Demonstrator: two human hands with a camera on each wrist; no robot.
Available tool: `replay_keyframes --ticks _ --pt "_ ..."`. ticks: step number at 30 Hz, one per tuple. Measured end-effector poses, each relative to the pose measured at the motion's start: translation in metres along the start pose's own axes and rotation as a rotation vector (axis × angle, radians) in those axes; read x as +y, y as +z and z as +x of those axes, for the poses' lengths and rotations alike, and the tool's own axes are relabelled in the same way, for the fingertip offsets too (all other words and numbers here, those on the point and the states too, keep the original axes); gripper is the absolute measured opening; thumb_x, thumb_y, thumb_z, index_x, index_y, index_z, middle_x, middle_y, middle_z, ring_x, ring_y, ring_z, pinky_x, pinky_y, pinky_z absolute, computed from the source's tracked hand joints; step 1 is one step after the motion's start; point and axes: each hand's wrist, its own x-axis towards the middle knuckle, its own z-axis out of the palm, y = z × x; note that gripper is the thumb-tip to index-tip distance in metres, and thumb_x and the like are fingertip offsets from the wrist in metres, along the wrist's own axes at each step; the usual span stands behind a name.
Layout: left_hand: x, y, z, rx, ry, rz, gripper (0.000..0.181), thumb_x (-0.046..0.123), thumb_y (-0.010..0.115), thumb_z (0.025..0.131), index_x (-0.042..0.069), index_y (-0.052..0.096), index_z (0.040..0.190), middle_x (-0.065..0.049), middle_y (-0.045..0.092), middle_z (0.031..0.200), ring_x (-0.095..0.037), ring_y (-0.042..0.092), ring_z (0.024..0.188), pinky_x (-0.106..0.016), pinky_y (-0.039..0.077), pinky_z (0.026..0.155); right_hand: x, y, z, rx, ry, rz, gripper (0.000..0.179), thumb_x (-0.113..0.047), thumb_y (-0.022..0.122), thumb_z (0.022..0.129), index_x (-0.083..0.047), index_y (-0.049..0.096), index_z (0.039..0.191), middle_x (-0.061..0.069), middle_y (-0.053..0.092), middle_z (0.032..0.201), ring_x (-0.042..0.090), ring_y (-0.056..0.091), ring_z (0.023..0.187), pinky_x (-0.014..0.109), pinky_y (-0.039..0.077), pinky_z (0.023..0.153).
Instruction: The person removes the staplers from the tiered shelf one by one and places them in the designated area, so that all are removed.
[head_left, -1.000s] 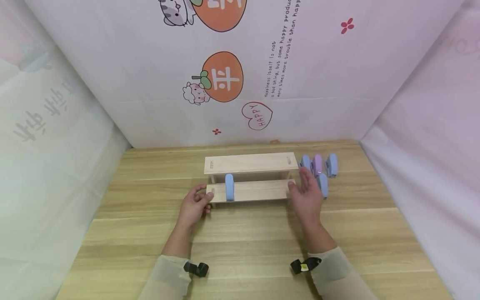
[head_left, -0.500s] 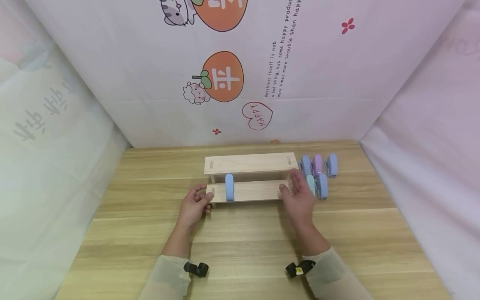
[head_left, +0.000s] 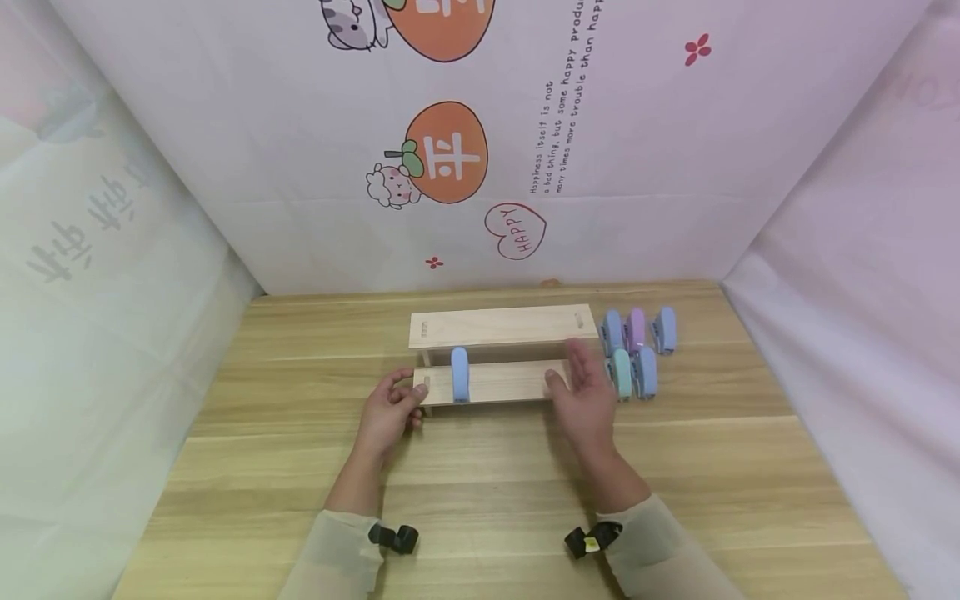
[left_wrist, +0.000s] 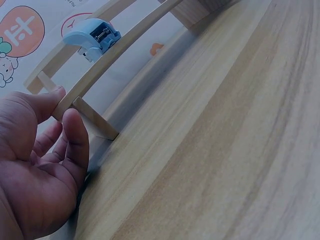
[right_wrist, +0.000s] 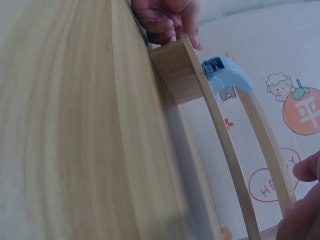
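Note:
A two-tier wooden step rack [head_left: 510, 382] stands on the table. One light blue stapler [head_left: 460, 375] sits on its lower board, left of the middle; it shows also as a blue stapler [left_wrist: 92, 37] in the left wrist view. My left hand [head_left: 387, 417] pinches the left end of that board, thumb on top and index finger [left_wrist: 75, 137] below. My right hand [head_left: 588, 412] hovers at the board's right end with fingers extended, holding nothing; it hides that end. In the right wrist view only part of the right hand [right_wrist: 305, 200] shows.
Right of the rack, several staplers stand in two rows: a blue stapler [head_left: 612, 332], a purple stapler [head_left: 635, 330] and another blue stapler [head_left: 664, 329] behind, a mint green stapler [head_left: 621, 372] and a blue stapler [head_left: 645, 372] in front. A printed white cloth [head_left: 637, 233] hangs behind the table.
My right hand has moved left, from beside the staplers to over the board's right end, uncovering the mint green stapler. The left hand keeps its pinch on the board.

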Motion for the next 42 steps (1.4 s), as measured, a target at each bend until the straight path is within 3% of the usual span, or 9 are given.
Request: replay_keyframes --ticks 17,22,29,42 --pt "-0.004 -0.001 0.002 -0.004 0.038 -0.078 0.054 0.028 0.081 0.094 0.016 0.056 0.14 -0.014 0.065 0.095 -0.018 0.062 0.07 -0.027 0.059 0.063 -0.004 0.019 -0.009 -0.072 0.055 -0.015 0.058 -0.007 0.072 0.095 -0.015 0.053 0.15 -0.001 0.051 0.155 0.018 0.046 0.144 0.034 0.037 0.119" --pt "-0.003 -0.001 0.002 -0.006 0.033 -0.072 0.054 0.027 0.08 0.095 0.016 0.055 0.142 -0.013 0.064 0.095 -0.018 0.062 0.07 -0.027 0.059 0.063 -0.004 0.025 -0.011 -0.086 0.032 -0.014 0.06 -0.006 0.073 0.094 -0.015 0.053 0.15 -0.002 0.051 0.154 0.019 0.045 0.145 0.034 0.037 0.118" --pt "-0.003 -0.002 0.003 -0.009 0.043 -0.043 0.056 0.027 0.077 0.097 0.016 0.052 0.146 -0.022 0.066 0.107 -0.018 0.062 0.073 -0.028 0.06 0.064 0.002 0.034 -0.016 -0.109 -0.035 0.013 0.06 -0.001 0.072 0.094 -0.009 0.052 0.15 0.003 0.052 0.154 0.021 0.046 0.145 0.029 0.038 0.116" --pt "-0.005 -0.002 0.001 -0.002 0.053 -0.059 0.052 0.028 0.079 0.095 0.017 0.056 0.141 -0.017 0.067 0.102 -0.019 0.063 0.073 -0.027 0.06 0.064 0.003 0.048 -0.027 -0.145 -0.059 -0.002 0.059 -0.004 0.073 0.095 -0.012 0.053 0.15 0.002 0.053 0.153 0.021 0.046 0.144 0.031 0.041 0.114"
